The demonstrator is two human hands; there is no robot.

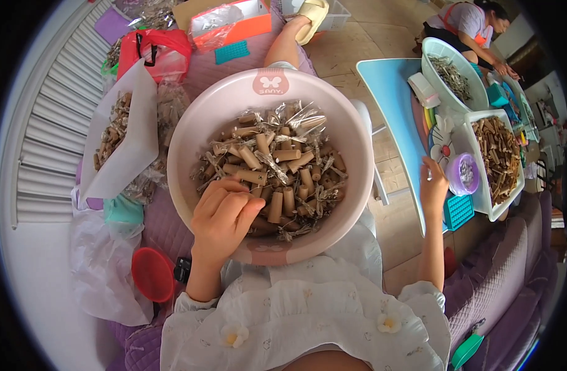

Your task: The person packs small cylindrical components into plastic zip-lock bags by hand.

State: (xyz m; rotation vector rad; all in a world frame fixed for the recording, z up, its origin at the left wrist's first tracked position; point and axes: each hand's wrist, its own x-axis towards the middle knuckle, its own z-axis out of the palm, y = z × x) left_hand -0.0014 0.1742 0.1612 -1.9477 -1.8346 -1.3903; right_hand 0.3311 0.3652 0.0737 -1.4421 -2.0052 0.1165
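A pale pink basin (183,154) rests on my lap, piled with short brown paper tubes (287,154) and crinkled silvery strands (275,166). Over the near left part of the pile is my left hand (225,209), its fingers curled in and the thumb close to the index finger. Whatever it may hold is hidden. My right hand (433,185) is out at the right, above the edge of the blue table and beside a small purple bowl (467,162) with small silvery bits inside. Its fingers are pinched together around something pale and too small to name.
The blue table (388,93) carries a light green basin (429,52) of silvery pieces, a white tray (512,201) of brown tubes and a teal grid tray (459,212). Left of me are a tilted white bin (144,117) and a red bowl (152,275). A person (469,28) works at the far right.
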